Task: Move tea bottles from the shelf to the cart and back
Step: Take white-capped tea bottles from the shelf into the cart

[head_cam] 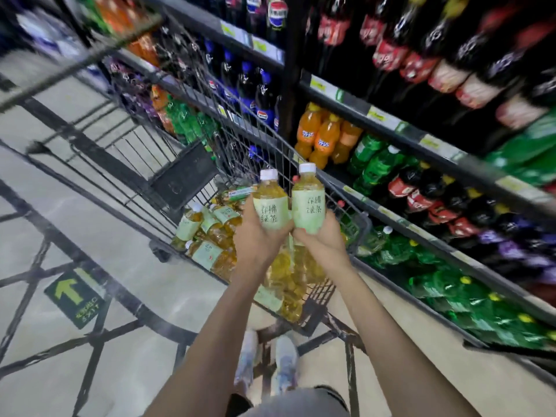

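Observation:
My left hand (255, 242) grips one tea bottle (269, 203), amber with a pale green label and white cap. My right hand (323, 239) grips a second tea bottle (307, 200) of the same kind. Both bottles stand upright side by side, nearly touching, above the wire cart (192, 164). Several more tea bottles (210, 233) lie in a heap in the cart basket below my hands. The shelf (406, 121) rises to the right of the cart.
The shelf rows hold orange soda (325, 136), green bottles (376, 161), and dark cola bottles (436, 200). The tiled floor to the left carries a green arrow sticker (75, 296). My shoes (267, 359) stand behind the cart.

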